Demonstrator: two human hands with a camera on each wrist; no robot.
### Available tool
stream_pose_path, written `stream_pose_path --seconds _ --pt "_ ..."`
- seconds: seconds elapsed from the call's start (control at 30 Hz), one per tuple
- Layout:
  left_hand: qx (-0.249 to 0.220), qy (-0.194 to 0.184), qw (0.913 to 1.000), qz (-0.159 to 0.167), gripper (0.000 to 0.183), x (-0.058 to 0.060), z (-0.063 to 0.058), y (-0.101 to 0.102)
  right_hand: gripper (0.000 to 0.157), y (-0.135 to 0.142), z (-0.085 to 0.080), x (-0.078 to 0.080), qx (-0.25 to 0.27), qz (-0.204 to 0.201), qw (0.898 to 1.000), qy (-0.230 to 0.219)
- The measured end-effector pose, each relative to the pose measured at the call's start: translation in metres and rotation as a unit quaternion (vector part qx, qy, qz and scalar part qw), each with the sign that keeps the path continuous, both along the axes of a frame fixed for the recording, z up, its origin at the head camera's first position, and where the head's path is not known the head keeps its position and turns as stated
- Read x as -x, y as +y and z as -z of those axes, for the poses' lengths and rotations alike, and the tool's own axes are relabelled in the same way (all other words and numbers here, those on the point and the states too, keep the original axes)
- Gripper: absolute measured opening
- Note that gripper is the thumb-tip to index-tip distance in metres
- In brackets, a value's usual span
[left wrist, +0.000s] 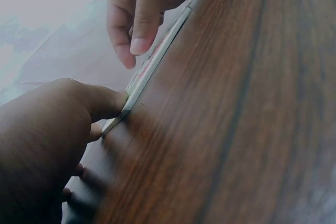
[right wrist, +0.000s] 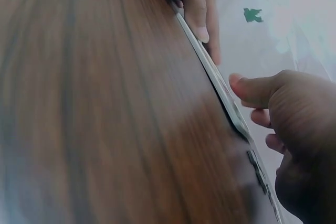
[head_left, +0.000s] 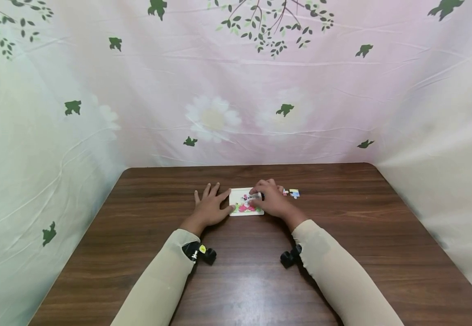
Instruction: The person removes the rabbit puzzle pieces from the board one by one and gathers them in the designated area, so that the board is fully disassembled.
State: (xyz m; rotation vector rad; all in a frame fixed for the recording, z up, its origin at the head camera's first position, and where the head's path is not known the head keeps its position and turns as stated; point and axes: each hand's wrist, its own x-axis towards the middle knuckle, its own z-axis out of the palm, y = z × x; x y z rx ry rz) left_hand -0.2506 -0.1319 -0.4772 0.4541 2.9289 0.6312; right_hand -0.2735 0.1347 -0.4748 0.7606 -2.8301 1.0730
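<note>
A small white-framed picture puzzle (head_left: pixel 246 214) with a pink, green and white cartoon figure lies flat on the wooden table. My left hand (head_left: pixel 210 209) rests at its left side, fingers spread, with the thumb and forefinger touching the frame's edge. Over the puzzle's right part my right hand (head_left: pixel 274 199) arches, its thumb and forefinger bent toward the picture. Whether a piece sits between those fingertips is too small to make out. From the right wrist view, the right thumb (right wrist: pixel 252 88) is close above the board's edge (right wrist: pixel 212 72).
Loose puzzle pieces (head_left: pixel 295 194), one blue and yellow, lie just right of the right hand, partly covered by it. The brown table (head_left: pixel 236 285) reaches back to a pale cloth backdrop (head_left: pixel 146 99) printed with leaves and flowers, which also hangs at both sides.
</note>
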Motion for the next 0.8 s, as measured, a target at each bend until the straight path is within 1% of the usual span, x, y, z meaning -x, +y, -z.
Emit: stream_pose_path --seconds 0.2,0.43,0.63,0.8 --pt "0.000 0.000 1.0000 0.000 0.071 0.000 -0.001 0.001 0.019 -0.010 -0.002 0.001 -0.030 0.019 0.999 -0.018" --pt "-0.003 0.003 1.0000 -0.001 0.071 -0.001 0.000 0.000 0.021 -0.012 -0.002 0.000 -0.049 0.027 0.998 -0.014" --pt "-0.002 0.002 1.0000 0.001 0.072 -0.001 0.000 -0.001 0.025 -0.013 -0.003 0.000 -0.056 0.037 0.998 -0.015" --pt "0.004 -0.001 1.0000 0.002 0.074 0.000 0.002 -0.001 0.024 -0.013 -0.003 -0.001 -0.050 0.040 0.998 -0.019"
